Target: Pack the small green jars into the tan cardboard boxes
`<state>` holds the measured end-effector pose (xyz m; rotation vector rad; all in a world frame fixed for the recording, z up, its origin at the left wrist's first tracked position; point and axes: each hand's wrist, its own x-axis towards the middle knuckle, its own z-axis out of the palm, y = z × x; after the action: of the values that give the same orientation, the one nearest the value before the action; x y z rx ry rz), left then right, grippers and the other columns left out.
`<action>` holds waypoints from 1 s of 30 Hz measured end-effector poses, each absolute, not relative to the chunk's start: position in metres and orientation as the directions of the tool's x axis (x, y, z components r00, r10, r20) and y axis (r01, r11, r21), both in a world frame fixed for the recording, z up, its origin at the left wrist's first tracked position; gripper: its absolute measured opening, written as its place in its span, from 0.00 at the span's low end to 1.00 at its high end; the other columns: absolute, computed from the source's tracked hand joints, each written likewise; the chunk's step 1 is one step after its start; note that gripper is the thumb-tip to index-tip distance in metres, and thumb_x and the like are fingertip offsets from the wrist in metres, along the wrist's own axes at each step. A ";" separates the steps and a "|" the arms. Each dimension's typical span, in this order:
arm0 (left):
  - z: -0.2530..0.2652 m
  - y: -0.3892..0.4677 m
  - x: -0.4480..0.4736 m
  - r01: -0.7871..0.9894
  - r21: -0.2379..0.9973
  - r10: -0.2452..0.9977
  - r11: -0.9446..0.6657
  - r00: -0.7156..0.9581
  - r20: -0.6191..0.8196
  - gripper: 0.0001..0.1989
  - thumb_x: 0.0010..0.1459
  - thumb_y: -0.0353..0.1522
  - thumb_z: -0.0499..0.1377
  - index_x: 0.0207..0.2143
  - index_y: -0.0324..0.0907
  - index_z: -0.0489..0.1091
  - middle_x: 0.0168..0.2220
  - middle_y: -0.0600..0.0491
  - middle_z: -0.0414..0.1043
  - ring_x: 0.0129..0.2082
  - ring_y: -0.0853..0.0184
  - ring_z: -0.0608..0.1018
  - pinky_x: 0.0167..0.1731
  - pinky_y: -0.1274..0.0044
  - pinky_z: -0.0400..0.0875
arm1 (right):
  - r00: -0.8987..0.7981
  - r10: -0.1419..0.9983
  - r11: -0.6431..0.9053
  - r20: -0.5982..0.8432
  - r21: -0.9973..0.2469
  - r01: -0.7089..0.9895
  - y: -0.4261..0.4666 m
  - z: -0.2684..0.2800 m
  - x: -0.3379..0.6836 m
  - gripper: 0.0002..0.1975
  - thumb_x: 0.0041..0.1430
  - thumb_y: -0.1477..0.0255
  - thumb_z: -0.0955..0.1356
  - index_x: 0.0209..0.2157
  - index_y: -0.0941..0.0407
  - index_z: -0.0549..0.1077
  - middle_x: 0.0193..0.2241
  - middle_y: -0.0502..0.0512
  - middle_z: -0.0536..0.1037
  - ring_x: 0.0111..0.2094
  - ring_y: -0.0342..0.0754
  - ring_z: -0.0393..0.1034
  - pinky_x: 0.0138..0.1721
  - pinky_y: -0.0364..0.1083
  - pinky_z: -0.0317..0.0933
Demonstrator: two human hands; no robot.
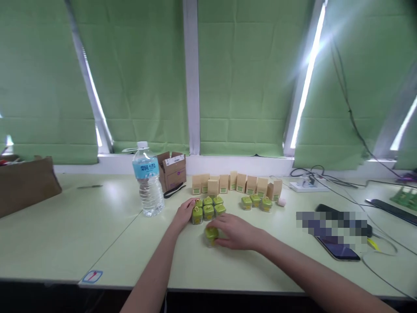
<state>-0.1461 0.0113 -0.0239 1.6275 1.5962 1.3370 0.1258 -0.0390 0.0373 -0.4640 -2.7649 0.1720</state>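
My right hand [233,231] has its thumb and fingers closed around a small clear jar with a green lid [211,234], just in front of a cluster of similar jars. The cluster of green-lidded jars [208,211] is in two short rows, each lid with a small loop on top. At the cluster's left side lies my left hand [186,212], fingers stretched out against the back left jar [198,203]; its fingertips are partly hidden. Three more green-lidded jars [255,200] stand to the right.
Behind the jars is a row of small brown paper bags [241,183]. A water bottle [148,182] and a cardboard box [174,171] stand at left, a larger carton [29,184] farther left. On the right are a phone [339,248], a power strip [309,186], cables and a pink item [282,202].
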 end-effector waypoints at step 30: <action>-0.018 0.012 -0.146 0.485 0.859 0.949 -0.163 -0.160 0.270 0.27 0.59 0.49 0.51 0.49 0.41 0.75 0.51 0.47 0.76 0.52 0.56 0.75 0.57 0.66 0.64 | -0.858 0.398 0.894 0.323 0.071 0.442 -0.017 0.046 0.131 0.16 0.60 0.69 0.68 0.50 0.56 0.73 0.44 0.63 0.76 0.47 0.57 0.70 0.47 0.54 0.66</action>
<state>-0.1465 0.0119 -0.0176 1.6353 1.6316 1.2858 0.1310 -0.0174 0.0463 -0.6271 -2.7587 -0.2045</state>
